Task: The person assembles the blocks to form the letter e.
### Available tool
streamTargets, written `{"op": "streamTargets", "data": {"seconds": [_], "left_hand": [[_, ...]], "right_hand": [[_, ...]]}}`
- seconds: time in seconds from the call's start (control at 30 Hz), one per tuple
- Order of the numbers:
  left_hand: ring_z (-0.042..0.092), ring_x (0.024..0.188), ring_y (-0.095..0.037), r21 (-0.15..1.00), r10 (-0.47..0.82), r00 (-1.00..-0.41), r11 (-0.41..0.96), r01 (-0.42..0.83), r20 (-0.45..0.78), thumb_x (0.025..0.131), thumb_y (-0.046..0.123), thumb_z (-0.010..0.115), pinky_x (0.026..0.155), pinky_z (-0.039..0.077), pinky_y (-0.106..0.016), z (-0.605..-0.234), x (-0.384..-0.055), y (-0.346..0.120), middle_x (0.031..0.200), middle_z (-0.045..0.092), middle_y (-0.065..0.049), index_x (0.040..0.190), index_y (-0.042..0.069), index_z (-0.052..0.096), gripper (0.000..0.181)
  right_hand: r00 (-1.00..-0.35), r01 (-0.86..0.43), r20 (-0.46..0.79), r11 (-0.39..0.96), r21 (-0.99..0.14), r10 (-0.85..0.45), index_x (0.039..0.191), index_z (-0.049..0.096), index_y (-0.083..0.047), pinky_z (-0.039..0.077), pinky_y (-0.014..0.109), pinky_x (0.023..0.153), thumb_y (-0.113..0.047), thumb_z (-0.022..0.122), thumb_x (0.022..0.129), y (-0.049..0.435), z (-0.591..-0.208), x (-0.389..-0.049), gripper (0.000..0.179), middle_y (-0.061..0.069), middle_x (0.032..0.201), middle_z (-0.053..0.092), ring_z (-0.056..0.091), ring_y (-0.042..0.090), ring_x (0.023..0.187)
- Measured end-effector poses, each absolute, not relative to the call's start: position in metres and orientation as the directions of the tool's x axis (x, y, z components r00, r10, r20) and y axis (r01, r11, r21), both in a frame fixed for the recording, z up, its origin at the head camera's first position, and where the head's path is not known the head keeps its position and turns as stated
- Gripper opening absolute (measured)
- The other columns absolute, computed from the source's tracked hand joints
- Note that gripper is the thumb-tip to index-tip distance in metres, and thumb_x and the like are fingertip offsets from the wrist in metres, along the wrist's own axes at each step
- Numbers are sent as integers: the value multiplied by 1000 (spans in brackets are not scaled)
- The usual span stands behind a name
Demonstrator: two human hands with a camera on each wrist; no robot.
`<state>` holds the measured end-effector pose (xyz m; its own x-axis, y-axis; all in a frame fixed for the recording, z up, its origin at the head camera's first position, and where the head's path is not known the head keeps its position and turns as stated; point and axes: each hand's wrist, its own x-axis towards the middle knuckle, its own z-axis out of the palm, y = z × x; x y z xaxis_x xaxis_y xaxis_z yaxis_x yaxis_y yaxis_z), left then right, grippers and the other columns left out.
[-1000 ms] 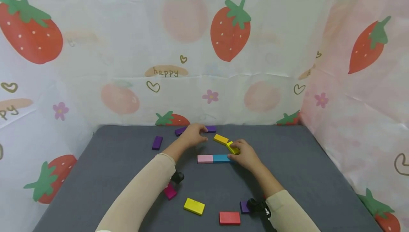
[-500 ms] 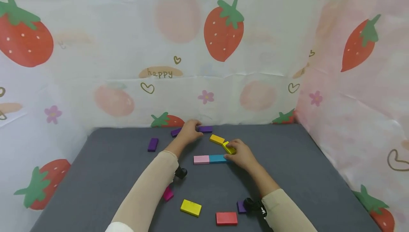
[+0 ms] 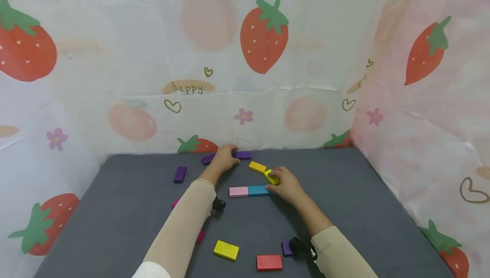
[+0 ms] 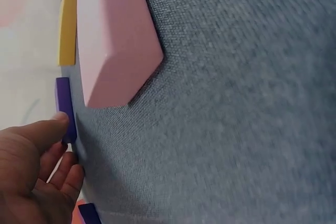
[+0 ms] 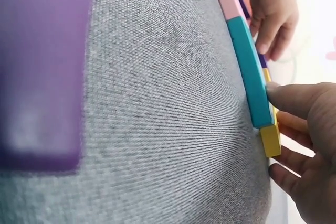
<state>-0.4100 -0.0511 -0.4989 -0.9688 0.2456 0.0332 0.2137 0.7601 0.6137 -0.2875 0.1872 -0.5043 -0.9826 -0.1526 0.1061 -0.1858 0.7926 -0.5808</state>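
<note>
At the back of the table my left hand [image 3: 223, 160] pinches the left end of a purple block [image 3: 243, 155]; its thumb lies against the block in the left wrist view. My right hand [image 3: 288, 186] holds a tilted bright yellow block [image 3: 272, 178] between thumb and fingers. That block's upper left corner meets an orange-yellow block [image 3: 257, 167]. In front of them, a pink block [image 3: 238, 192] and a blue block [image 3: 258, 191] stand end to end in a straight row. The right thumb is close to the blue block's right end; whether they touch, I cannot tell.
Two more purple blocks [image 3: 180, 174] lie at the back left, one partly behind the left hand. Nearer are a yellow block [image 3: 226, 250], a red block [image 3: 269, 263] and a purple block [image 3: 287, 249] by the right wrist. Magenta blocks [image 3: 200, 236] are partly hidden under the left sleeve.
The head view has turned slightly, shifting the scene left. My left hand has moved a little toward the back, its fingers reaching behind the purple block. The right hand stays on the yellow block.
</note>
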Motion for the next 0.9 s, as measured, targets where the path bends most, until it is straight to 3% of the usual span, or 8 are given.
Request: {"op": "streamTargets", "data": {"seconds": [0.9], "left_hand": [[62,120,-30,587,252,-965,772,243,67,93,7,73,107,48,-45,-494,-400,-53,125,69,-14,126,4,69,33]], "right_hand": [[-982,-187,102,803,-565,-156,125,72,-5,50,48,103,-22,83,88,188,-501,-288,43,10,126,62,62,30,115]]}}
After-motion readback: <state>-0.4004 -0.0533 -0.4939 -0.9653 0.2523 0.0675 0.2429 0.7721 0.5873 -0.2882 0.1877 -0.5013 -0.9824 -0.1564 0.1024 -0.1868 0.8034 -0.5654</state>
